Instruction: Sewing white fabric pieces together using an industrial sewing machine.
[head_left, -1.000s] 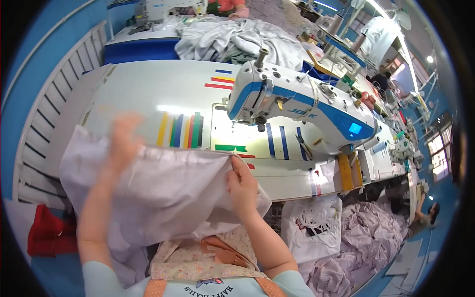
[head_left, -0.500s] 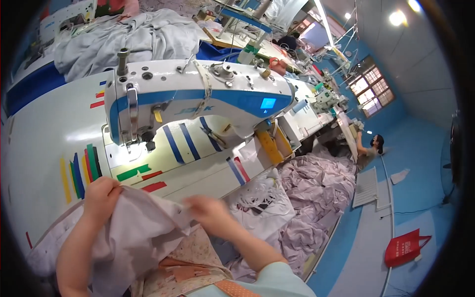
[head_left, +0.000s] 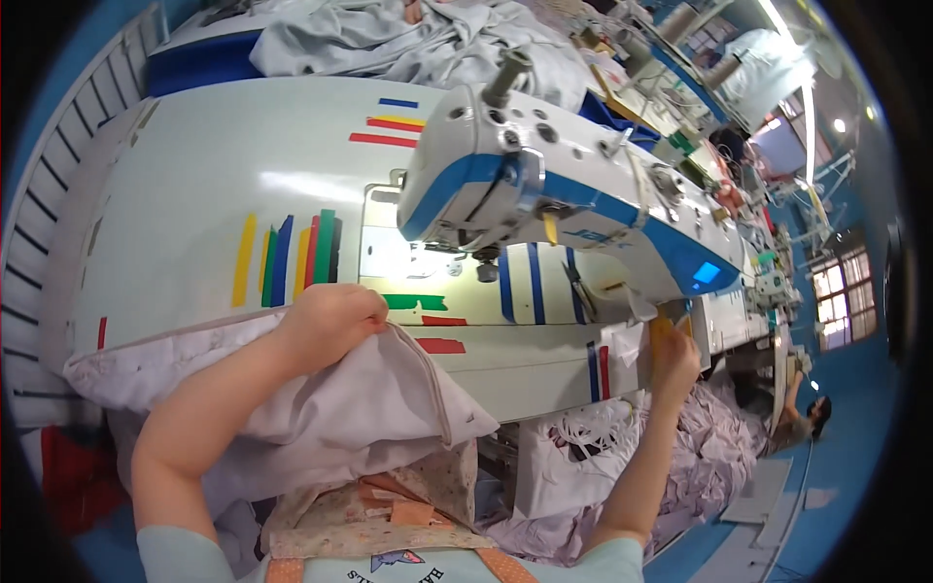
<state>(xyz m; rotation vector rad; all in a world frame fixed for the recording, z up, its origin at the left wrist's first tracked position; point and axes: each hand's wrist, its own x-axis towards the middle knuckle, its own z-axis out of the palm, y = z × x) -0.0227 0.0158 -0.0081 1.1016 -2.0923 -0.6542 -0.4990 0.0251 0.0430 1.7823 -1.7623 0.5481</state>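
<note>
My left hand is closed on the edge of a pale pinkish-white fabric piece. The cloth drapes over the table's front edge and my lap, with a seamed border running down to a corner on the right. My right hand is away from the cloth, at a yellow box by the right end of the sewing machine. Its fingertips are partly hidden there, and what they hold, if anything, does not show. The machine's lit needle area lies just beyond my left hand.
Coloured tape strips mark the white table. Thread snips lie under the machine arm. Crumpled pink fabric and a white bag are at the lower right. Grey cloth is heaped behind. Another person is far right.
My right hand has left the cloth and moved right to the yellow box. My left hand keeps its hold on the fabric. The view has swung left.
</note>
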